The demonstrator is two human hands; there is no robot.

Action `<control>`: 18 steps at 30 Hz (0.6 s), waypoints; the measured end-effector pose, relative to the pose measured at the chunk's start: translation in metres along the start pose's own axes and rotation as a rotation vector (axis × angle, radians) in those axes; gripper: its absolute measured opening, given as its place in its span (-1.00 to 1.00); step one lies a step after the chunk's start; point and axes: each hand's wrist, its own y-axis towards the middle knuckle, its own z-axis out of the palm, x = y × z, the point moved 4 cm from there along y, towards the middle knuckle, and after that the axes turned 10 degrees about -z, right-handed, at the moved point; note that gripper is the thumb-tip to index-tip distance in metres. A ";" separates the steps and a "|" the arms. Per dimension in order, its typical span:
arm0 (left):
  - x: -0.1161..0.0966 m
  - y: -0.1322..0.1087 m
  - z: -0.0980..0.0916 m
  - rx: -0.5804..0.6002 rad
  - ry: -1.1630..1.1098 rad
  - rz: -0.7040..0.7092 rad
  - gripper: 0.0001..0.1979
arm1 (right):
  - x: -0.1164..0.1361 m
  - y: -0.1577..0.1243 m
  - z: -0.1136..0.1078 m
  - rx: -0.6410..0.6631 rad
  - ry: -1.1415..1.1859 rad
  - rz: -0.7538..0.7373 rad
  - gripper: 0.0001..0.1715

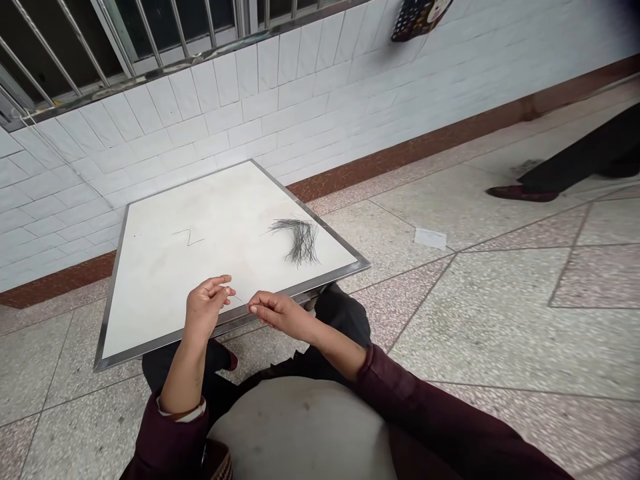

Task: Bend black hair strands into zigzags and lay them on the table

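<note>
— What is held, and how is it gripped?

— A single fine strand (241, 299) is stretched between the two hands, just above the near edge of the surface (165, 293). One end is pinched by the left hand (206, 308) between thumb and forefinger, the other by the right hand (277, 311) in the same way. Both hands are closed on it.

— How is such a strand judged to handle?

— It is judged almost weightless, limp and slippery, and easily snapped or lost if tension is let go. It is best taken at its very ends with the fingertips, as is done here, and kept lightly taut.

— And the rest of the material?

— A loose tuft of dark fibres (298, 239) lies on the surface, beyond the right hand and towards the far right corner. It is judged soft and easily scattered by a draught. One bent strand (189, 237) lies apart, beyond the left hand.

— What cannot be made out?

— The held strand is barely visible, so its full length and material cannot be told. The fingertips' exact contact is hidden. The surface's legs are concealed beneath it, and another person's leg and shoe (523, 193), well to the right on the floor, are cut off by the frame.
</note>
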 end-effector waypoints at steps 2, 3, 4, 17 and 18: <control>-0.005 -0.004 -0.001 -0.054 0.059 0.089 -0.68 | -0.003 -0.001 0.000 -0.024 0.012 0.006 -0.61; -0.011 -0.009 -0.003 -0.126 0.101 0.180 -0.69 | -0.004 0.000 0.000 -0.042 0.043 0.014 -0.61; -0.017 -0.016 -0.006 -0.218 0.144 0.297 -0.69 | -0.006 0.000 0.000 -0.069 0.085 0.022 -0.60; 0.030 -0.025 0.025 0.019 -0.295 0.067 -0.62 | -0.005 0.005 0.016 -0.076 0.602 0.060 -0.63; 0.030 -0.024 0.026 0.007 -0.329 0.068 -0.63 | -0.006 0.004 0.019 -0.061 0.584 0.061 -0.63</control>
